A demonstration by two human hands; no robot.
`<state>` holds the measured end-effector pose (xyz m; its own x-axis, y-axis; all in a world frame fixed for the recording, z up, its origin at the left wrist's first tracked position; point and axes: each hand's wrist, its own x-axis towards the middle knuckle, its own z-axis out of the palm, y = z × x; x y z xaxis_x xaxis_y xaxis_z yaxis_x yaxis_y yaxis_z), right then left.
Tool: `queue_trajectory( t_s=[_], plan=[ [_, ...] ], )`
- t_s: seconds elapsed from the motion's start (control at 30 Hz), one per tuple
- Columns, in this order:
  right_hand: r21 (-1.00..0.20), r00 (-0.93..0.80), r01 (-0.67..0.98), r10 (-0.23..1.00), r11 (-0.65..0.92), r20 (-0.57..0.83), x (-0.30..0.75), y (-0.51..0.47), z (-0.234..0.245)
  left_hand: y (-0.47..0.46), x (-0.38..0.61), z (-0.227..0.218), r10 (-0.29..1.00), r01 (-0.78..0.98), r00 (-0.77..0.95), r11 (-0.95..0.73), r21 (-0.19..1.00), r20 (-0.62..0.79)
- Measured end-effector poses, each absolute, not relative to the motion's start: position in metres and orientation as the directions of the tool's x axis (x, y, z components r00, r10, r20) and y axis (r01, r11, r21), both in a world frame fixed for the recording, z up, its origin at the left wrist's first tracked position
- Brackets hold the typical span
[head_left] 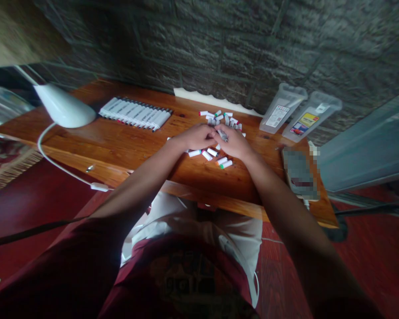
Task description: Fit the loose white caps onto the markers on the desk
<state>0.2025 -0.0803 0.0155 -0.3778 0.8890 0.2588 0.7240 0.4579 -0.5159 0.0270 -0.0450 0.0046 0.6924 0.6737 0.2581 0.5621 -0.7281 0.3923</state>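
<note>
My left hand and my right hand meet over a loose scatter of white markers with coloured caps on a wooden table. Both hands are closed on one marker held between them, fingertips touching. More loose markers lie just under and in front of the hands. A neat row of markers lies side by side at the table's far left.
A white desk lamp with its cable stands at the left. Two clear plastic containers lean against the stone wall at the right. A blurred flat object lies near the table's right edge.
</note>
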Motion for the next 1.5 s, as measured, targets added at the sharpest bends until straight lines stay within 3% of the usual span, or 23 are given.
queue_trajectory(
  t_s=[0.33,1.5],
  plan=[
    [-0.494,-0.398,0.720,0.873,0.487,0.281,0.2021,-0.0785,0.0141,-0.0451,0.0263,0.0044,0.696,0.613,0.676,-0.713,0.340,0.241],
    [-0.510,-0.408,0.703,0.868,0.496,0.281,0.2028,-0.0794,0.0157,-0.0510,0.0272,0.0099,0.719,0.636,0.664,-0.688,0.349,0.207]
  ],
)
